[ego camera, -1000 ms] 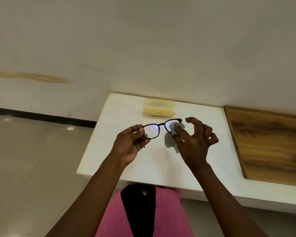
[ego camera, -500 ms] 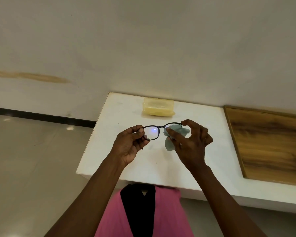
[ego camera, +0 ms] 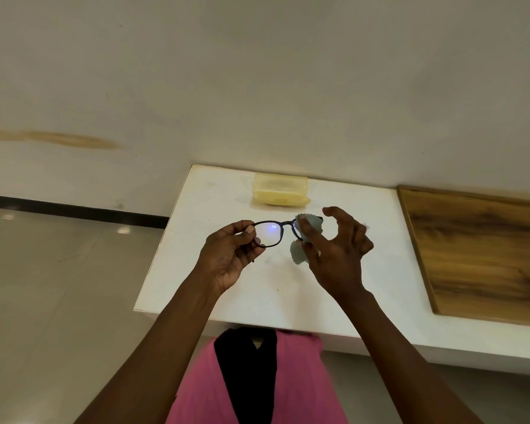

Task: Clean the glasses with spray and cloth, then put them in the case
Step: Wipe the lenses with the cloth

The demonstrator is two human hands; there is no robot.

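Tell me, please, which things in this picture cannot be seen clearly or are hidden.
All in the head view:
- Glasses: the lens on the right-hand side is covered by the cloth and the right hand; the temples cannot be made out.
- The left hand hides the frame end in its grip.
- Case: translucent; contents too blurred to tell.
- Spray: nowhere in view.
- Wooden board: cut off by the right edge.
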